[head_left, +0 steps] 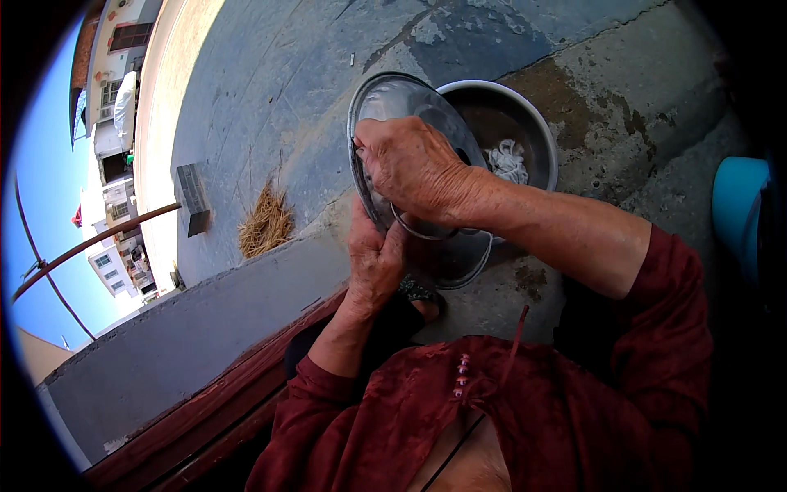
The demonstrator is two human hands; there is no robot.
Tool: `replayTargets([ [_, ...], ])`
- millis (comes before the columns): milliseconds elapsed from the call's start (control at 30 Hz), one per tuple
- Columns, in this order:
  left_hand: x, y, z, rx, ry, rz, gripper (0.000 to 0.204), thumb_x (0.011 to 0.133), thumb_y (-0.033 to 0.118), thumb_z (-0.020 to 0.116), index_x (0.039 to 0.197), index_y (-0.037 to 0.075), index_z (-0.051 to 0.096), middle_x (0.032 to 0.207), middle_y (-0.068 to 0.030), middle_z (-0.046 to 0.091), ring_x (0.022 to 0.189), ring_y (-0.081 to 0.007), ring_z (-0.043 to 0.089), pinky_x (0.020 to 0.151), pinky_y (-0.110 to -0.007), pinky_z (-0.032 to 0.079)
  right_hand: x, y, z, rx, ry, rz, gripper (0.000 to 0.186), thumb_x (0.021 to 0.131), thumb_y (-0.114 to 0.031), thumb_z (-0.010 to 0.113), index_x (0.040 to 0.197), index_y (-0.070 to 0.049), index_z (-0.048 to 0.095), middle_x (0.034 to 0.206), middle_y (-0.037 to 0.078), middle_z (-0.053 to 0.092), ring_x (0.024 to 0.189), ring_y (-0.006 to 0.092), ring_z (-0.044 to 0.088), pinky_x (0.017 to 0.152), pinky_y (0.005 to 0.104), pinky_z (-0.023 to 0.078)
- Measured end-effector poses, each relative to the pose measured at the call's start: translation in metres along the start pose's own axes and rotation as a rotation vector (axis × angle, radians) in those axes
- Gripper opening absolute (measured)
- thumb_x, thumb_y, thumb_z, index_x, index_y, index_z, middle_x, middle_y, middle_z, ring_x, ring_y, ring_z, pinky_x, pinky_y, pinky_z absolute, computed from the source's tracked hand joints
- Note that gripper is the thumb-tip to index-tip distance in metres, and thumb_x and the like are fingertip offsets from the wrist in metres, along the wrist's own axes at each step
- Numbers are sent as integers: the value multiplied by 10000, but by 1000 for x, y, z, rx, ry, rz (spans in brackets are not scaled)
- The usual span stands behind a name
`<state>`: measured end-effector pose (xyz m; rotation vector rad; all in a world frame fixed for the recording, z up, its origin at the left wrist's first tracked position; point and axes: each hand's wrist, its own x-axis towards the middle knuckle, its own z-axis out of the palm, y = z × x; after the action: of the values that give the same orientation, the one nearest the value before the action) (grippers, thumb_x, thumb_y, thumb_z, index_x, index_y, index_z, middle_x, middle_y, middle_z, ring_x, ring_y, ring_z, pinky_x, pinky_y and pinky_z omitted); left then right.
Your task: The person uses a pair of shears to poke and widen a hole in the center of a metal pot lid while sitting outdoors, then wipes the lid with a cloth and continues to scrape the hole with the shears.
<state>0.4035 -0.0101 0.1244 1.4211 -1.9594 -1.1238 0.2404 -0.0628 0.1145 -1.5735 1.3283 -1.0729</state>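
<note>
A round pot lid (393, 94) with a metal rim and a see-through, glass-like face is held tilted in front of me. My left hand (375, 261) grips its near-left edge from below, thumb against the face. My right hand (414, 164) reaches across the lid, its fingers curled tightly over the left rim; whether a cloth is also in those fingers is hidden. Just right of the lid and partly behind it, a metal basin (551, 135) stands on the ground. Inside the basin lies a crumpled white cloth (508, 161).
A teal tub (738, 213) stands at the far right. Damp patches mark the concrete ground (607, 123). To the left are a straw bundle (266, 221), a grey block (193, 201) and a low grey wall (197, 328). A thin pole (98, 238) and houses lie beyond.
</note>
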Motion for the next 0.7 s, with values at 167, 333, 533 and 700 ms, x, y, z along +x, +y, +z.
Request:
replayTargets([
  [167,1,0,2,2,50,-17,474,944,111,600,1358,-26,415,1224,-150,601,1154,-224,567,970,-334,439,-19,-6,2,63,-29,-16,166,927,-119,531,872,32,572,758,248,618,751,423,650,656,463,512],
  [333,5,0,4,-44,48,29,492,948,111,593,1375,-30,393,1209,-163,610,1164,-234,568,975,-332,436,-17,-4,-1,7,-13,-37,149,922,-109,527,875,25,572,771,244,618,758,421,649,661,465,508],
  [533,3,2,8,24,31,53,457,958,106,569,1358,-31,396,1159,-164,627,1097,-238,604,923,-329,465,-7,-5,-6,-75,-55,-30,149,921,-110,530,882,26,576,758,249,627,743,417,656,640,472,509],
  [700,5,12,8,-46,-4,-78,487,946,141,595,1357,-30,396,1264,-120,543,1189,-188,502,1019,-316,386,-31,-9,-9,-12,-28,-122,120,911,-86,546,888,30,568,741,237,618,756,416,656,663,471,508],
])
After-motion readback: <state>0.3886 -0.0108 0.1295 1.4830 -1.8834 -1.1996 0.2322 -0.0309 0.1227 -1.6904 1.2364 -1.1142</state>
